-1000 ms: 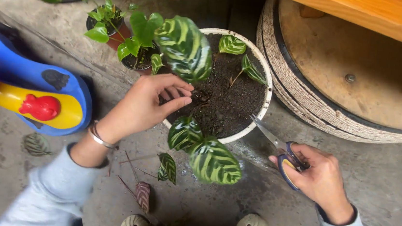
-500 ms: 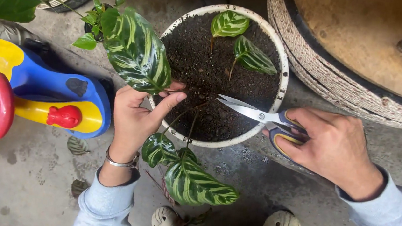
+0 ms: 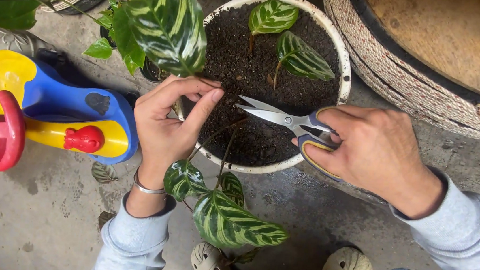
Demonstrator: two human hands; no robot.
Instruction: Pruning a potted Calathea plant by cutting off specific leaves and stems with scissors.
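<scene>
A thin stem is pinched by the left hand over the white pot. Scissors, blades open, are gripped by the right hand beside it. A careful snip seems needed.

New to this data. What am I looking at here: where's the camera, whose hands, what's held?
There is no machine: a person works with two bare hands. The single picture comes from a camera worn on the person's head, looking down, so the arms enter from the bottom.

The right hand holds a pair of scissors with the blades open over the dark soil of a round white pot. The left hand is at the pot's near-left rim, its fingers pinched together by a thin stem. Striped green leaves hang over the rim towards the person's shoes.

The pot stands on a grey concrete floor. A blue, yellow and red ride-on toy sits to the left.
</scene>
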